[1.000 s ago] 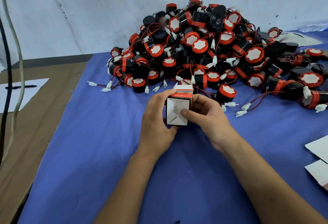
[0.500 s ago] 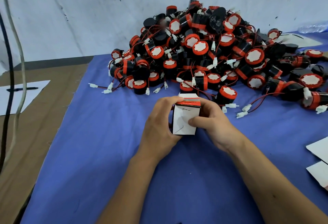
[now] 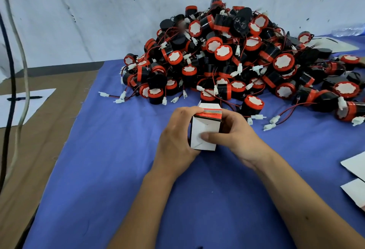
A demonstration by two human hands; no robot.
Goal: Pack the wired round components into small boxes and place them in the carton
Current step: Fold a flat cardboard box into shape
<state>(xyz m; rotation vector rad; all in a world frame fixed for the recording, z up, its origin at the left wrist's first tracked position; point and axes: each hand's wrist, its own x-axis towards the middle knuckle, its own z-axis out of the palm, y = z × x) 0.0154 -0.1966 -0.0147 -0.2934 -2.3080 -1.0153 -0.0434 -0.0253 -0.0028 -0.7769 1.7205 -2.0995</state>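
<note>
A small white box [image 3: 201, 130] with a red and black band at its top stands upright over the blue cloth, held between both hands. My left hand [image 3: 175, 140] grips its left side, fingers curled over the top edge. My right hand [image 3: 235, 136] holds the right side, its thumb pressing the white front face. Behind the box lies a big heap of round black and red wired components [image 3: 233, 57] with white connectors. Whether a component is inside the box is hidden. No carton is in view.
The blue cloth [image 3: 110, 169] covers the table; brown cardboard [image 3: 35, 150] lies to its left with a white sheet and pen [image 3: 23, 98]. Cables [image 3: 11, 71] hang at far left. Flat white box blanks [image 3: 355, 171] lie at the right edge. A white wall stands behind.
The box and both hands have moved slightly nearer to me and down from the heap. My right thumb stays pressed on the box's front face.
</note>
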